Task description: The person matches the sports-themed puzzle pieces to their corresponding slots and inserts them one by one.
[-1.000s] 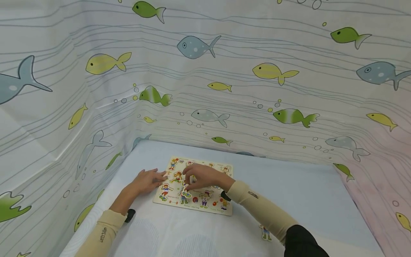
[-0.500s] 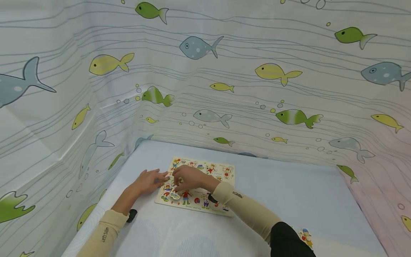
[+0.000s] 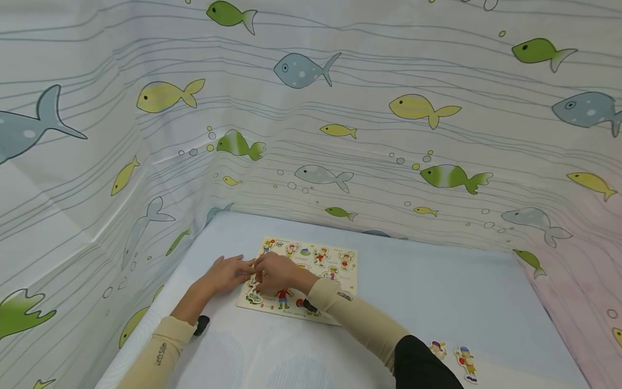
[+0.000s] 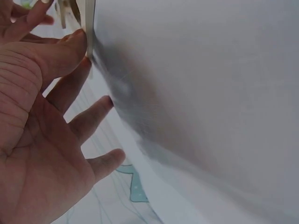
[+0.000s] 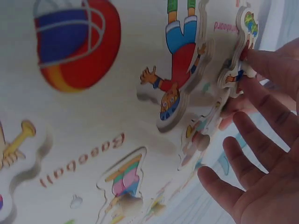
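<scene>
A pale wooden puzzle board (image 3: 347, 286) with painted sports figures lies on the white-covered table. At its near left corner, my right hand (image 3: 279, 274) pinches a skateboarder puzzle piece (image 5: 251, 25) between thumb and index finger; the other fingers spread loosely. In the right wrist view the piece appears at its printed spot, though I cannot tell whether it sits fully in the recess. My left hand (image 3: 227, 275) touches the board's left edge with thumb and index finger, its fingers mostly straight. Seen from the left wrist, the board edge (image 4: 90, 28) meets those fingertips.
Two loose figure pieces, one in a light cap (image 3: 437, 349) and one with a blue cap (image 3: 467, 364), lie on the table (image 3: 437, 286) by the right forearm. Fish-patterned sheeting (image 3: 369, 156) walls the back and sides.
My right hand has moved left across the board with the skateboarder piece, down to the near left corner. The left hand stays at the edge. Loose pieces at right have come into view.
</scene>
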`<state>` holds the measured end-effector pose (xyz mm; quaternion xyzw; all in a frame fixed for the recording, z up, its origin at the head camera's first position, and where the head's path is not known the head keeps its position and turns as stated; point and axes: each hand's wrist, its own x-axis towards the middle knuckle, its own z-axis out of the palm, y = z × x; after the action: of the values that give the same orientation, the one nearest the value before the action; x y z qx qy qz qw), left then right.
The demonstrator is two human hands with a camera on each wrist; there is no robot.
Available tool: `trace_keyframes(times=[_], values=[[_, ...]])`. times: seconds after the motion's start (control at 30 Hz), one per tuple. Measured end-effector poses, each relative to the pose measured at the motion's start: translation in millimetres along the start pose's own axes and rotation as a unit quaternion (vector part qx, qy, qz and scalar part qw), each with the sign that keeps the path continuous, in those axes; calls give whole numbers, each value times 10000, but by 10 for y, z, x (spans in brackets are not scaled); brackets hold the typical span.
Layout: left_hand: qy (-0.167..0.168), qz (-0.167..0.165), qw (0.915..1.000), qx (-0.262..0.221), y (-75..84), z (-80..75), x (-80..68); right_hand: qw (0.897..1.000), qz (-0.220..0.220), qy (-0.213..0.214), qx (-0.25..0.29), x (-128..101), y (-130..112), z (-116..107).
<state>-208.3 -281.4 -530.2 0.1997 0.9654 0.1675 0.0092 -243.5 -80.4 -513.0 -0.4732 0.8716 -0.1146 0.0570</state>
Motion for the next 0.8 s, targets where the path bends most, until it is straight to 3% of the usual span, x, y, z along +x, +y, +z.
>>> trace_keyframes(times=[0.5,0.8], values=[[-17,-60,9998,-197,-19,-5,4,9985,542,-31,58,43,-59,75],[-12,-56,9997,-226,-20,-3,7,9983,576,-70,-28,80,-60,109]])
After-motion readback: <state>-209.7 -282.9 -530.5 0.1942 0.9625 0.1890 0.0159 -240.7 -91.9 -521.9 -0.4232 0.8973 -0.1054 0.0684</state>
